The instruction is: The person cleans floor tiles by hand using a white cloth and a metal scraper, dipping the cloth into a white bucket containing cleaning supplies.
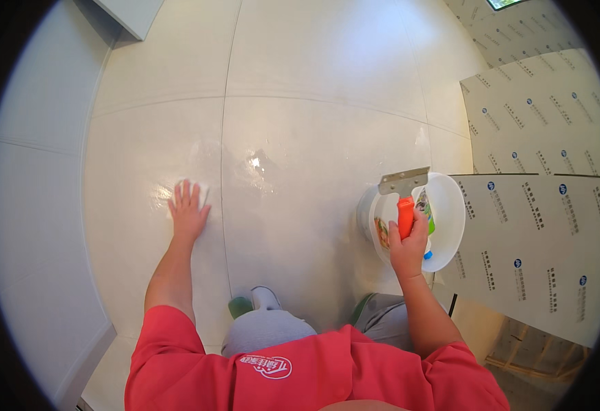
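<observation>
My left hand [188,211] lies flat on the pale floor with its fingers spread. Under it is a thin white pad or cloth [205,195], mostly hidden by the palm, with an edge showing by the thumb. My right hand [410,244] grips the orange handle of a wide scraper [405,218], its metal blade pointing away from me. The scraper is above a white plastic bucket [446,221]. Inside the bucket are a printed green packet [425,208], another printed item [382,232] and something with a blue cap [427,255].
Wet patches [259,163] shine on the large floor tiles [300,123]. Printed protective sheeting [525,221] covers surfaces at the right. A white wall [38,205] runs along the left, with a white panel corner [135,23] at upper left. My knee [269,329] is near the floor.
</observation>
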Tool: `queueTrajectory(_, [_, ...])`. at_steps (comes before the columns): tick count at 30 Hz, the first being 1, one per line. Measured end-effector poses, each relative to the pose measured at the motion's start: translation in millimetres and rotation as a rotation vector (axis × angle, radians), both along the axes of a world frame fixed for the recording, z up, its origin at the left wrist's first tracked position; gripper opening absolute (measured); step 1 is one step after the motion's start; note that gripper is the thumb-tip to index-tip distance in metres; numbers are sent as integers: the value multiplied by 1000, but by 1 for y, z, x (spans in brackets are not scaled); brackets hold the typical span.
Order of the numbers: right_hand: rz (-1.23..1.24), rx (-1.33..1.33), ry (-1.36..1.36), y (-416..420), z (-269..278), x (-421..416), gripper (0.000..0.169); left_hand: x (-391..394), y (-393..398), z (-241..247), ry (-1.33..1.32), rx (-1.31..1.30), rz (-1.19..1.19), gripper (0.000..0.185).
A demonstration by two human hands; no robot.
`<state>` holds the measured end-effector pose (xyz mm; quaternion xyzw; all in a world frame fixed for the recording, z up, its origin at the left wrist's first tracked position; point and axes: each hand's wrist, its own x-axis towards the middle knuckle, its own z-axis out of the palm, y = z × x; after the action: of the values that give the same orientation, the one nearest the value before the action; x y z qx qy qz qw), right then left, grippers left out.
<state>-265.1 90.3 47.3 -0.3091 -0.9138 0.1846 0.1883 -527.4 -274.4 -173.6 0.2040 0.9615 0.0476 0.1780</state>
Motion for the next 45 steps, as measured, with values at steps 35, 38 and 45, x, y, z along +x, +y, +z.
queueTrajectory(35, [564,-710,-346,-282,31,-291,37,122,-110,-8,165,328,-53,54])
queueTrajectory(38, [674,-771,-390,-311,32,-306,35,118,-117,-10,152,377,-80,51])
queueTrajectory(45, [874,-804,-406,-299,47,-291,40,127,-110,-9,193,557,-172,32])
